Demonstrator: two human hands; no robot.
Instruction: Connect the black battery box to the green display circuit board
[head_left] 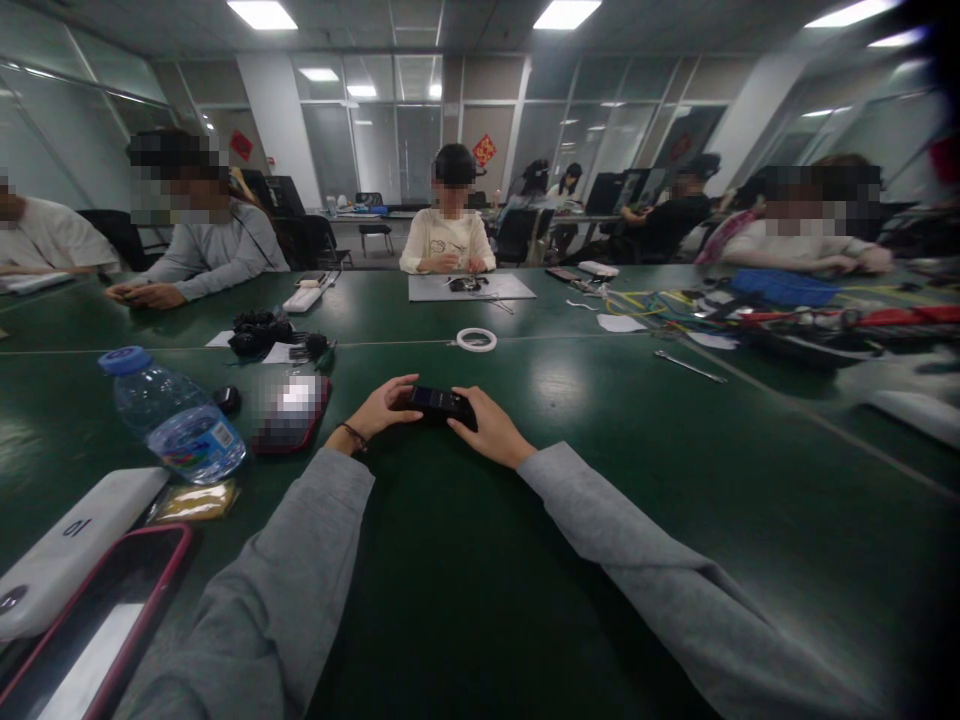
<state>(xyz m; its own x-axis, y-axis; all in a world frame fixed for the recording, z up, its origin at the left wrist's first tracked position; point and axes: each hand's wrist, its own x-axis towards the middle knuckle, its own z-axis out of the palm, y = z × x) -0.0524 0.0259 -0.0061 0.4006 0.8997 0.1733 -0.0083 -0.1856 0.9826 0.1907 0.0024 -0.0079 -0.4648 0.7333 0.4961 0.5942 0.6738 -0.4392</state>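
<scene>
A small black device (439, 401) lies on the dark green table (480, 560) straight ahead of me. My left hand (381, 408) grips its left end with curled fingers. My right hand (486, 426) grips its right end, fingers wrapped over the edge. Both of my arms are in grey sleeves. A dark band circles my left wrist.
To my left lie a water bottle (174, 418), a red-edged case (291, 412), a phone (90, 625) and a white power bank (67, 545). A tape ring (476, 340) sits beyond the device. Cables and tools (750, 310) crowd the right. Other people sit around the far side.
</scene>
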